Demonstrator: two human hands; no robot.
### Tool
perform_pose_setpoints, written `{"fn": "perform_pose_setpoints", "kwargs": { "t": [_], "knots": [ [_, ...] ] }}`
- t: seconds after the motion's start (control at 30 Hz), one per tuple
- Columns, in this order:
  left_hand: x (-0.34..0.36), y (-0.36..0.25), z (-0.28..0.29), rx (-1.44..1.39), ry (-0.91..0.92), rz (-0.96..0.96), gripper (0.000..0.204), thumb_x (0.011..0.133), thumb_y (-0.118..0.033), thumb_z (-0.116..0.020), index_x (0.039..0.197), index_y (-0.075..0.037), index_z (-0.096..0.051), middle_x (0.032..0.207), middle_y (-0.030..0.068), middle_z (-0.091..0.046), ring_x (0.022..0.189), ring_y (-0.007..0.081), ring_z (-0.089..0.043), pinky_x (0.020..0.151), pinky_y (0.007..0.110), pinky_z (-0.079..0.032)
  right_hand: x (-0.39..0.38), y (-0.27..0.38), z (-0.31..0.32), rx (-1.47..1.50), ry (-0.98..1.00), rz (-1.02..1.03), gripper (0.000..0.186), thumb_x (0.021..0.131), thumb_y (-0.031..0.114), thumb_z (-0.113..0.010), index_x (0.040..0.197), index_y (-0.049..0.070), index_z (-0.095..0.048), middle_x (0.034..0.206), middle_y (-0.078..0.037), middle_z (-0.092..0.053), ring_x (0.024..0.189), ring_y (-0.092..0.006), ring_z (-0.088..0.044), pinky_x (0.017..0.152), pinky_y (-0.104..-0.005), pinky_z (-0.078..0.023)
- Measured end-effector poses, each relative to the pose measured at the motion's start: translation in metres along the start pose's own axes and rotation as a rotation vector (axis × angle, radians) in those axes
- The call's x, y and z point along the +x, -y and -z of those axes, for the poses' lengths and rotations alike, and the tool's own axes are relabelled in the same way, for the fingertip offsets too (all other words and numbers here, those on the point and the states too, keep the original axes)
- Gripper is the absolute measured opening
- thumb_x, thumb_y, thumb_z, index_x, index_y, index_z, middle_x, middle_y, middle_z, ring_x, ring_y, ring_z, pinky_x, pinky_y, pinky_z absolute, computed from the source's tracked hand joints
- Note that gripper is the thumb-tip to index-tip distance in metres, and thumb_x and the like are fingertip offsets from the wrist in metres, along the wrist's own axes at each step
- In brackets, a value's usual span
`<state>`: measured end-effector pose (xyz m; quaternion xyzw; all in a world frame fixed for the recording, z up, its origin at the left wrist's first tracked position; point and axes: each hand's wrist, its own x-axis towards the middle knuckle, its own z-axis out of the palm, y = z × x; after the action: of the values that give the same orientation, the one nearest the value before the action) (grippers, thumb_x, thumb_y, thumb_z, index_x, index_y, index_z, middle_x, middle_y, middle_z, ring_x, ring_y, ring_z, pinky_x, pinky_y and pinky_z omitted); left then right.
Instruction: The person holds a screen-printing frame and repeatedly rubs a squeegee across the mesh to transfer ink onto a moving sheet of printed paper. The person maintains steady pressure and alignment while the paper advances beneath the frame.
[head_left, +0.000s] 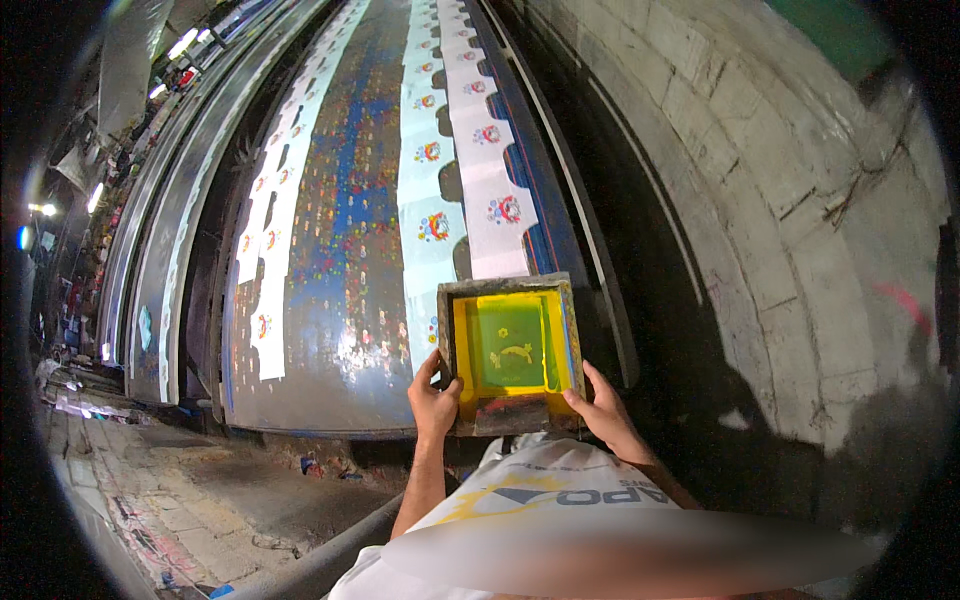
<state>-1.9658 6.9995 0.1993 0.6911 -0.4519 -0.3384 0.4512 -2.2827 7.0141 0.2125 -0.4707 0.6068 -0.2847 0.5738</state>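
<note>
A screen-printing frame (508, 283) with yellow ink around a green mesh is held at the near right end of the long printing table (330, 405). My left hand (434, 404) grips its left side, thumb on the near corner. On the right side, my right hand (600, 405) is closed round the frame's edge. Under and beyond the frame run a pale blue row of fabric pieces (425, 185) and a pale pink row of fabric pieces (488, 180), each bearing small colourful prints. The frame hides the nearest pieces.
White printed fabric pieces (268, 325) lie along the table's left side. Further left stand other long tables (158, 330). A dark gap separates my table from a grey block wall (760, 200) at right. Stained floor (200, 490) shows at lower left.
</note>
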Motion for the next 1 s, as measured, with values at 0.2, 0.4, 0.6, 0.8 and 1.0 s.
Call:
{"fn": "perform_pose_setpoints", "kwargs": {
  "t": [0.2, 0.4, 0.6, 0.8, 1.0],
  "knots": [
    [0.034, 0.012, -0.030, -0.036, 0.006, 0.000, 0.067, 0.085, 0.002, -0.077, 0.149, 0.007, -0.060, 0.142, 0.0242, -0.070, 0.132, 0.0297, -0.067, 0.105, 0.039, -0.058, 0.028, 0.027, 0.036, -0.104, 0.102, 0.023, 0.093, 0.104, 0.043, -0.075, 0.171, 0.001, -0.027, 0.176, -0.025, -0.029, 0.163, -0.0380, -0.028, 0.131, -0.0504, -0.028],
    [0.026, -0.003, -0.069, -0.106, -0.120, -0.076, 0.066, 0.087, 0.004, -0.074, 0.150, 0.007, -0.058, 0.140, 0.0215, -0.070, 0.129, 0.0280, -0.068, 0.104, 0.035, -0.058, 0.056, 0.022, 0.065, -0.060, 0.052, 0.084, 0.094, 0.102, 0.042, -0.078, 0.170, 0.000, -0.029, 0.175, -0.024, -0.032, 0.163, -0.0369, -0.029, 0.132, -0.0494, -0.024],
    [-0.015, -0.023, -0.107, -0.018, -0.293, -0.002, 0.065, 0.087, 0.001, -0.076, 0.150, 0.005, -0.060, 0.136, 0.0206, -0.072, 0.125, 0.0275, -0.070, 0.105, 0.038, -0.057, 0.092, 0.012, 0.122, -0.152, 0.229, 0.140, 0.088, 0.103, 0.042, -0.076, 0.168, 0.000, -0.034, 0.171, -0.025, -0.040, 0.159, -0.0357, -0.038, 0.130, -0.0469, -0.031],
    [-0.093, -0.040, -0.184, -0.080, -0.524, 0.185, 0.066, 0.090, 0.000, -0.079, 0.153, 0.000, -0.060, 0.140, 0.0173, -0.072, 0.122, 0.0221, -0.071, 0.100, 0.036, -0.059, 0.130, -0.001, 0.185, -0.214, 0.480, 0.125, 0.080, 0.104, 0.034, -0.075, 0.164, -0.004, -0.039, 0.168, -0.025, -0.045, 0.156, -0.0361, -0.044, 0.129, -0.0451, -0.034],
    [-0.163, -0.052, -0.221, 0.061, -0.730, 0.250, 0.064, 0.090, 0.000, -0.079, 0.150, 0.004, -0.061, 0.141, 0.0189, -0.071, 0.129, 0.0257, -0.068, 0.110, 0.040, -0.053, 0.146, -0.002, 0.202, -0.361, 0.697, 0.163, 0.079, 0.103, 0.030, -0.075, 0.164, -0.005, -0.039, 0.165, -0.026, -0.046, 0.155, -0.0357, -0.044, 0.128, -0.0445, -0.035]
  ]
}}
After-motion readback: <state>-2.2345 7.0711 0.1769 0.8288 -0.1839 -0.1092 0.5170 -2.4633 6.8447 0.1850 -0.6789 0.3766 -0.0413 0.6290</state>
